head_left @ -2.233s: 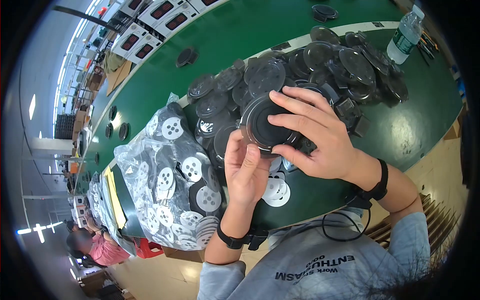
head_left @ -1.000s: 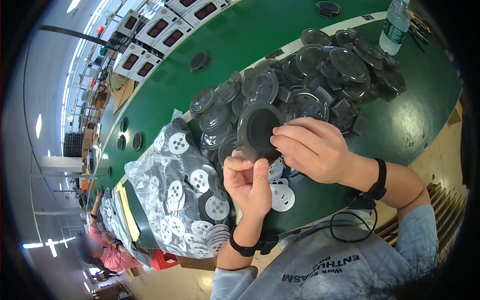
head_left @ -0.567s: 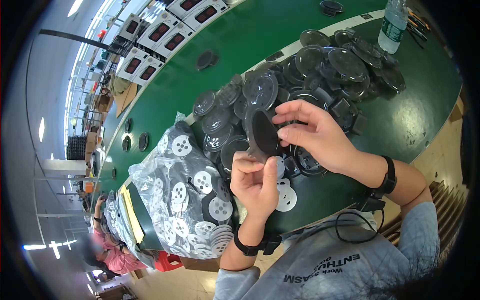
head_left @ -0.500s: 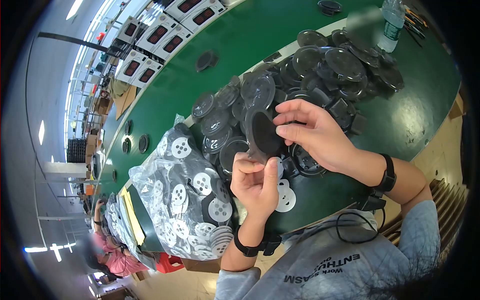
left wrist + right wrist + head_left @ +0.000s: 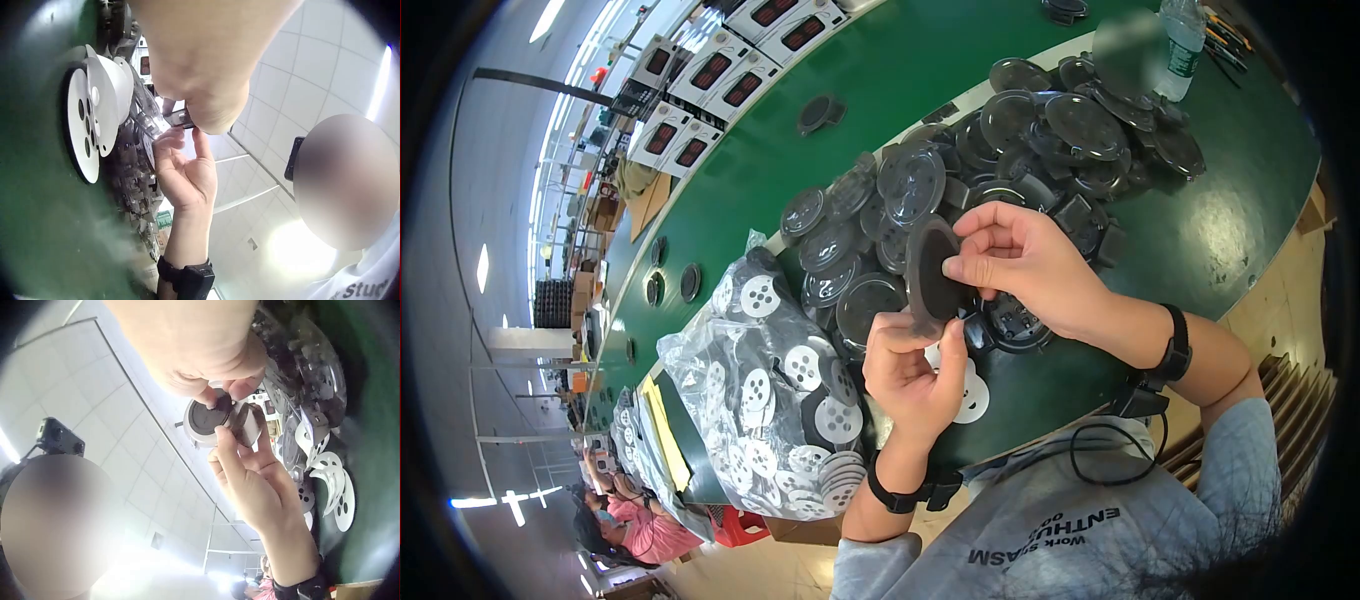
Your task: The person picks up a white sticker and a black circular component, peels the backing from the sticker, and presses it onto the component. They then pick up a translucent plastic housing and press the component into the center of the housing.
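Note:
A dark round part (image 5: 935,272) is held up on edge between both hands in the head view. My left hand (image 5: 915,380) pinches its lower edge between thumb and curled fingers. My right hand (image 5: 1035,270) pinches the right side of the part, thumb on its dark face. In the right wrist view the round part (image 5: 206,419) shows a dark disc inside a paler rim, with a flap of thin material (image 5: 245,422) between the two hands. Below the hands, white discs with holes (image 5: 972,395) lie on the green table.
Many dark round parts (image 5: 1085,125) are heaped behind the hands. A clear bag of white discs (image 5: 760,395) lies at the left. A water bottle (image 5: 1182,50) stands at the back right. Boxes (image 5: 665,135) are stacked beyond the table (image 5: 880,60), and another person (image 5: 650,530) sits far left.
The round part has turned from face-up to edgewise, then shifted slightly right. The right hand's spread fingers have drawn in to a pinch at its side. The left hand keeps hold of its lower edge.

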The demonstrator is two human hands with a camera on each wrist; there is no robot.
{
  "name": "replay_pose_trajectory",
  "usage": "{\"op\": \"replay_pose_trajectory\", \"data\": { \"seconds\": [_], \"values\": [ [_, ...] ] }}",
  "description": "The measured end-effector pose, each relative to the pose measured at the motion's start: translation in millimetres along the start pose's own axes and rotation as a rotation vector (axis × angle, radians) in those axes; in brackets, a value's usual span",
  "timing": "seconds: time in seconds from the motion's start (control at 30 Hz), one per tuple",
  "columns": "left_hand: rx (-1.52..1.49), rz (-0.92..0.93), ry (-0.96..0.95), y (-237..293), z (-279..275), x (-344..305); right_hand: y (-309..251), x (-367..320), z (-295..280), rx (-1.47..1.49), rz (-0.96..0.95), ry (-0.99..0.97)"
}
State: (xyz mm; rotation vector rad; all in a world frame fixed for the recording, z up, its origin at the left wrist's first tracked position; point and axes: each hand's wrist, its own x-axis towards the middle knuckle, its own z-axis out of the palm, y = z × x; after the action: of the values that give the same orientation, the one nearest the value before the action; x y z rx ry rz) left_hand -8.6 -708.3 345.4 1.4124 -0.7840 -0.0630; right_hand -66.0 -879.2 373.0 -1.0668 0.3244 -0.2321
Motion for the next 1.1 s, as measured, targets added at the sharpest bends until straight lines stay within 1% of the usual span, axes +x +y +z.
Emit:
{"op": "replay_pose_trajectory", "data": {
  "seconds": [0.1,0.13,0.2,0.23,0.3,0.4,0.5,0.53,0.63,0.73,0.77,0.83,0.93,1.03,1.1],
  "values": [
    [0.078,0.12,-0.045,2,0,8,1,2,-3,0.081,0.029,-0.014],
    [0.11,0.12,-0.037,3,1,9,4,3,-3,0.118,0.034,-0.026],
    [0.171,0.119,-0.019,5,2,10,8,4,-3,0.122,-0.03,-0.029],
    [0.172,0.119,-0.033,5,2,10,9,4,-3,0.124,-0.061,-0.031],
    [0.175,0.121,-0.056,5,-1,10,3,2,-1,0.105,-0.068,-0.019],
    [0.082,0.155,0.001,16,8,17,-1,-1,-1,0.026,-0.116,-0.039],
    [0.15,0.047,-0.01,10,-7,10,3,-1,-1,-0.078,-0.184,-0.051],
    [0.167,0.001,0.022,13,-5,10,6,-2,-1,-0.114,-0.204,-0.05],
    [0.225,-0.03,0.035,13,-7,7,7,-6,5,-0.102,-0.254,-0.049],
    [0.132,-0.136,0.083,16,-8,8,0,-11,5,-0.293,-0.231,-0.092],
    [0.091,-0.176,0.091,17,-8,9,0,-10,5,-0.337,-0.303,-0.063],
    [0.065,-0.171,0.088,15,-10,9,1,-9,6,-0.423,-0.449,-0.009],
    [0.041,-0.195,0.084,18,-9,12,0,-13,11,-0.333,-0.356,0.0],
    [0.048,-0.153,0.106,12,-8,13,1,-16,14,-0.285,-0.345,-0.017],
    [0.066,-0.177,0.106,12,-9,13,-5,-17,15,-0.266,-0.289,-0.03]
  ]
}}
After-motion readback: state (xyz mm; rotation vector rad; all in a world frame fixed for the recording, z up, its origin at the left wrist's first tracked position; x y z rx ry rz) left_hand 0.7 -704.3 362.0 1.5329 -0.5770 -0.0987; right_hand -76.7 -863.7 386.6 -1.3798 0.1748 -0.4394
